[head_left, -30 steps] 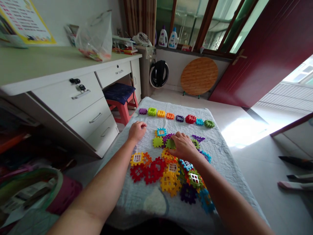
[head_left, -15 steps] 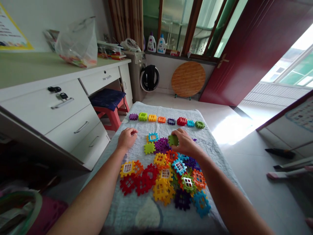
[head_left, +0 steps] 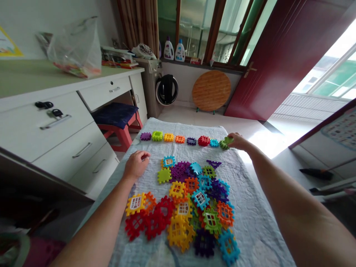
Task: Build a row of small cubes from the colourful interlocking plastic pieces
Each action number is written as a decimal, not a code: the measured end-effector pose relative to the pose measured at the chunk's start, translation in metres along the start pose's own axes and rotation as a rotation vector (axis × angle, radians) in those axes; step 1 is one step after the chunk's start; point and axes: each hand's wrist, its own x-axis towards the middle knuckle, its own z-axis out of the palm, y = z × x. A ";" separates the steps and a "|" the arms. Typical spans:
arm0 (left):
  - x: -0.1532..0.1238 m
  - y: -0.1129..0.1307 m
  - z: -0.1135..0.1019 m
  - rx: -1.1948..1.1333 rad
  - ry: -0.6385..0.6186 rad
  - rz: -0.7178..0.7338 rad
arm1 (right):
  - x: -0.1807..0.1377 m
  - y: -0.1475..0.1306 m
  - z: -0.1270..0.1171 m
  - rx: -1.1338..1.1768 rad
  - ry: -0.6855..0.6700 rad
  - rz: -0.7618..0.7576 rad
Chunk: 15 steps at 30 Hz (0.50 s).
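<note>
On the blue cloth [head_left: 111,218] at the left, my left hand [head_left: 136,164] rests with its fingers curled in and nothing seen in them. My right hand [head_left: 239,141] reaches to the far right and pinches a green building block [head_left: 226,142] at the end of a row. Beside it stand a light blue block [head_left: 214,143] and a red block [head_left: 204,141]. Nearer me lies a loose pile of toothed plastic pieces, among them a yellow window piece [head_left: 178,230], a red piece [head_left: 136,224] and a green window piece [head_left: 211,220].
The row runs left through a dark purple block [head_left: 191,141], an orange block [head_left: 180,139] and others to a purple block [head_left: 145,136]. A white desk [head_left: 69,129] and a red stool [head_left: 122,135] flank the left side. A red door [head_left: 267,59] stands beyond.
My right hand has moved from above the pile, carrying a green piece, away and right to the green block at the row's end. The left hand stays put; the view has shifted slightly.
</note>
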 end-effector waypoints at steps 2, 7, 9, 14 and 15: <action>0.000 0.000 0.000 -0.009 -0.003 -0.001 | 0.007 0.002 -0.001 -0.028 -0.062 -0.030; 0.000 0.001 0.000 0.005 -0.003 -0.013 | 0.016 0.004 0.002 -0.055 -0.191 -0.050; 0.000 0.002 -0.001 0.008 -0.005 -0.015 | 0.016 0.004 0.006 -0.045 -0.197 -0.060; -0.001 0.004 -0.002 0.005 0.003 -0.017 | 0.018 0.005 0.012 -0.019 -0.188 -0.111; -0.001 0.004 -0.002 0.006 0.007 -0.019 | 0.019 0.005 0.013 -0.015 -0.196 -0.122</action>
